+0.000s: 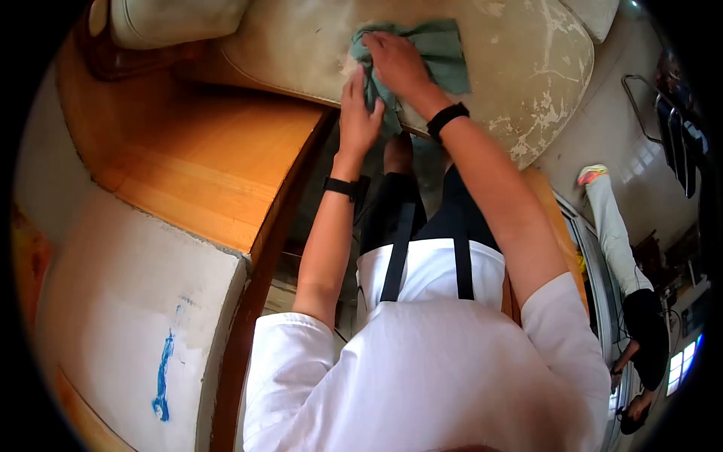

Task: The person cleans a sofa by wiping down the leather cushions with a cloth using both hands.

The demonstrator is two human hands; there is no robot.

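A green cloth (444, 56) lies partly spread and partly bunched on a worn, cream-coloured padded seat (290, 49). My right hand (398, 66) is on top of the cloth, its fingers curled into the bunched part. Just below and to the left, my left hand (359, 117) has the cloth's near edge between its thumb and fingers. A fold of the cloth hangs over the seat's front edge by that hand. Some fingertips are hidden in the folds.
A wooden panel (218, 143) and a pale wall with a blue mark (163, 377) stand to the left. At right, another person (640, 324) in a black top and light trousers is on the tiled floor, near a dark metal-framed object (674, 139). The seat's cover is peeling.
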